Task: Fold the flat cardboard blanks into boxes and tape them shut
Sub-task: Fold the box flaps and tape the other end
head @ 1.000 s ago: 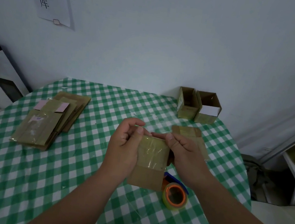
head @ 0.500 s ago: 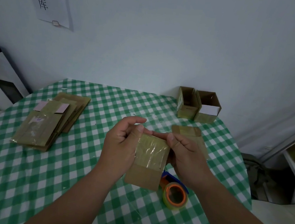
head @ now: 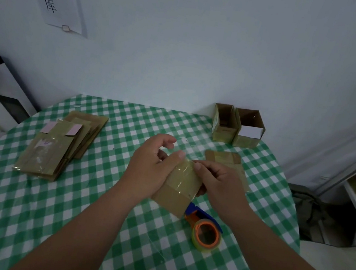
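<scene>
Left hand (head: 151, 167) and right hand (head: 218, 181) both pinch cardboard blank (head: 178, 187) above bench (head: 91, 225); top edge seemingly taped, so pry panels apart gently.

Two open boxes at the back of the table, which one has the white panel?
The right-hand box, nearer the table's right edge. Its front face carries a white panel; the left box beside it is plain brown.

Bench (head: 23, 216): stack of flat blanks (head: 56, 147) at left; two open boxes (head: 237, 126) side by side at far right; single flat blank (head: 226, 158) near them; tape dispenser (head: 204, 227) at near centre-right, below the held blank (head: 182, 186).
</scene>
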